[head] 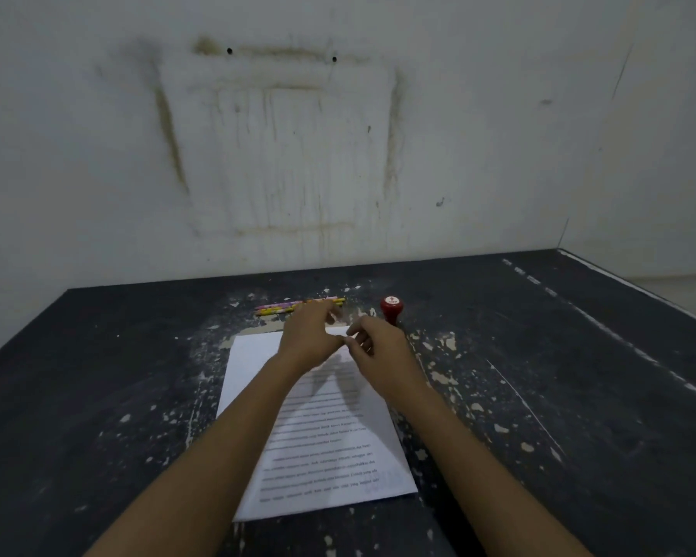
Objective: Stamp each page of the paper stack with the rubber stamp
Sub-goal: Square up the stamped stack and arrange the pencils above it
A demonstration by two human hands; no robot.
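Both my forearms (218, 456) cross the paper stack (322, 472) on the tabletop (97, 396); left hand (308, 341) fingers spread loosely at its far edge; right hand (378, 351) fingers curled there, grip I cannot tell; rubber stamp (392, 309) upright just beyond.

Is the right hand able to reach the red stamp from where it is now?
Probably yes. The stamp stands upright on the table just beyond the right hand, and nothing lies between them. The pencils lie further left, beyond the left hand.
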